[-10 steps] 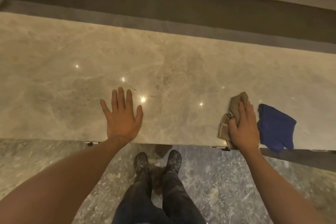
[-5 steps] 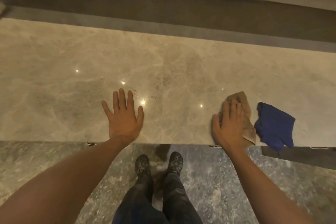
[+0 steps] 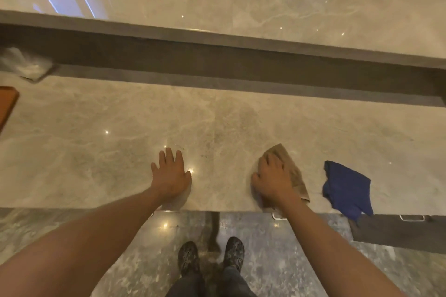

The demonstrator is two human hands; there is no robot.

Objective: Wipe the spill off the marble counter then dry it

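Observation:
A beige marble counter (image 3: pixel 96 152) runs across the view. My right hand (image 3: pixel 274 178) presses flat on a tan cloth (image 3: pixel 293 171) near the front edge, right of centre; the cloth shows beyond my fingertips and along the hand's right side. A crumpled blue cloth (image 3: pixel 346 188) lies to its right, one corner hanging over the edge. My left hand (image 3: pixel 171 173) rests flat on the bare marble, fingers spread, holding nothing. A faint darker patch (image 3: pixel 243 118) marks the marble behind the tan cloth.
A dark recessed ledge (image 3: pixel 217 65) backs the counter, with a higher marble shelf (image 3: pixel 265 7) behind. A brown tray corner (image 3: pixel 7 103) and a clear plastic wrapper (image 3: pixel 24 65) sit at far left. Below are drawer handles (image 3: pixel 411 217) and my shoes (image 3: pixel 235 253) on the floor.
My right hand has slid the tan cloth leftward, away from the blue cloth, and flattened it. The camera has tilted up, showing the upper shelf. The left hand stays put.

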